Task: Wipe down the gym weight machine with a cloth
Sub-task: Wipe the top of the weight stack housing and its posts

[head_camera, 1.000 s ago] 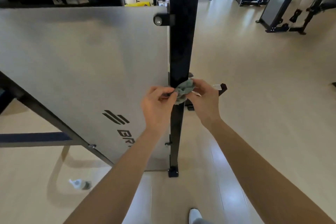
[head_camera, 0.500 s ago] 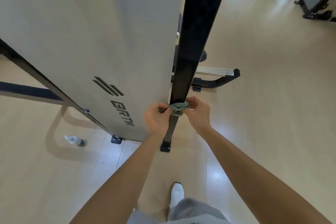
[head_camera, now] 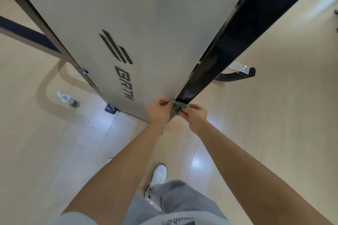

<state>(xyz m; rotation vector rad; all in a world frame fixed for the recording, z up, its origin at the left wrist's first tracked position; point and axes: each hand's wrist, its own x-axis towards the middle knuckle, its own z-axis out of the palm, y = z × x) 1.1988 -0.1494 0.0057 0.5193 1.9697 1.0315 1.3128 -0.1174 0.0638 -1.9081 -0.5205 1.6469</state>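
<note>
A grey-green cloth is wrapped around the foot of the weight machine's black upright post. My left hand pinches one end of the cloth on the left of the post. On the right, my right hand pinches the other end. Both hands are low, close to the floor. The machine's grey side panel with a dark logo stands just left of the post. The post's very bottom is hidden behind my hands.
A small spray bottle lies on the wooden floor to the left. The machine's black diagonal frame bar runs along the left. A black foot of the machine sticks out at the right. My white shoe is below my hands.
Both hands have slid the cloth down the black post from mid height to near its base. My view has tilted further downward.
</note>
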